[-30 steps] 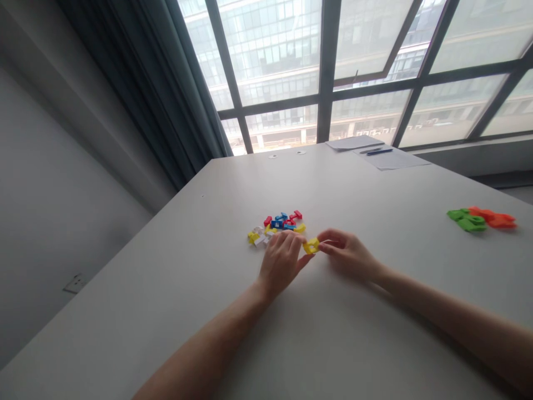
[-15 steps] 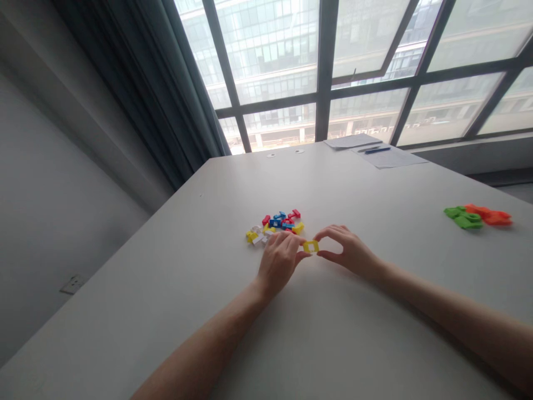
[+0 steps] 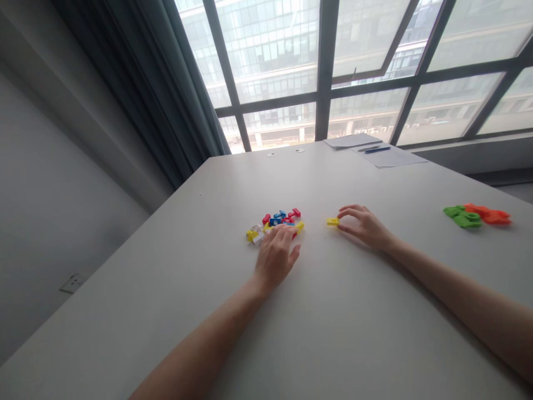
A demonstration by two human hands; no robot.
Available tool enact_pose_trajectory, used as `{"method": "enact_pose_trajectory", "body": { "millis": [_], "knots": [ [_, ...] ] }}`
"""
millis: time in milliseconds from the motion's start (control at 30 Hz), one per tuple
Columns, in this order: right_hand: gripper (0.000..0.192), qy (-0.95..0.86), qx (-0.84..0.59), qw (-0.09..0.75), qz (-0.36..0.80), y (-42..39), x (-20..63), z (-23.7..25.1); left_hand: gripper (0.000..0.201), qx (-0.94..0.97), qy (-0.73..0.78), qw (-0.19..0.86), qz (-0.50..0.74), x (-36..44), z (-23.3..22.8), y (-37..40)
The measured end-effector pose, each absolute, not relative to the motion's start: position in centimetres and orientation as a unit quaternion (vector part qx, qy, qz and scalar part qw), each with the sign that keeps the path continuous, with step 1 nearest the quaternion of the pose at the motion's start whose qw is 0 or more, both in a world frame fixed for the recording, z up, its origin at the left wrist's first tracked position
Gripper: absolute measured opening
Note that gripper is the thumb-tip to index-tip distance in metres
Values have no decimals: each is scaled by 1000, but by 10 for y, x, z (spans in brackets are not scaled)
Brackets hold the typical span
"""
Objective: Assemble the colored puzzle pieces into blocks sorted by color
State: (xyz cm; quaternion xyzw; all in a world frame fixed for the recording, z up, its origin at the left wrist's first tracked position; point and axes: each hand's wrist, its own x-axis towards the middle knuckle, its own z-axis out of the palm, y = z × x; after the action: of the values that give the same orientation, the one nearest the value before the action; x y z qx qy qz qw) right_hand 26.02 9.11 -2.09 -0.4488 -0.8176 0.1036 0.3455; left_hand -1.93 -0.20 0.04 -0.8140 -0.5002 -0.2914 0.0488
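Note:
My right hand point(image 3: 364, 226) pinches one end of a small yellow plastic block point(image 3: 332, 221) between thumb and fingers, low at the white table's surface. To its left, my left hand point(image 3: 275, 254) reaches over the near right side of a pile of small plastic blocks. Its fingers are stretched forward with the thumb apart, and I see nothing held in it. The pile shows red blocks point(image 3: 296, 213), blue blocks point(image 3: 275, 221), yellow blocks point(image 3: 251, 235) and white blocks point(image 3: 258, 239). The left hand hides part of the pile.
On the right of the white table point(image 3: 233, 194) lie soft-looking green pieces point(image 3: 463, 216) and orange pieces point(image 3: 488, 215). Papers point(image 3: 400, 160) with a dark pen point(image 3: 377, 150) rest at the far edge, below the window. A dark curtain point(image 3: 166, 83) hangs at the left.
Both hands were together on the yellow block. The left has let go and moved slightly left to the pile; the right has carried the block away, right and farther out, down to the table.

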Motion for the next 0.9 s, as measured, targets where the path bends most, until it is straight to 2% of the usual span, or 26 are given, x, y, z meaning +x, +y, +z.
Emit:
{"method": "enact_pose_trajectory", "body": {
  "millis": [200, 367, 633, 900],
  "knots": [
    [21, -819, -469, 319, 90, 88, 256, -22, 37, -761, -579, 50, -288, -29, 1, 7],
    [26, -819, -469, 316, 99, 87, 254, -21, 38, -712, -653, -49, -253, -62, 14, 29],
    [31, -812, -466, 328, 123, 89, 254, -20, 47, -730, -638, -199, -143, -143, 39, 44],
    [32, -810, -460, 342, 127, 88, 253, -19, 57, -752, -622, -180, -123, -152, 31, 45]
  ]
}}
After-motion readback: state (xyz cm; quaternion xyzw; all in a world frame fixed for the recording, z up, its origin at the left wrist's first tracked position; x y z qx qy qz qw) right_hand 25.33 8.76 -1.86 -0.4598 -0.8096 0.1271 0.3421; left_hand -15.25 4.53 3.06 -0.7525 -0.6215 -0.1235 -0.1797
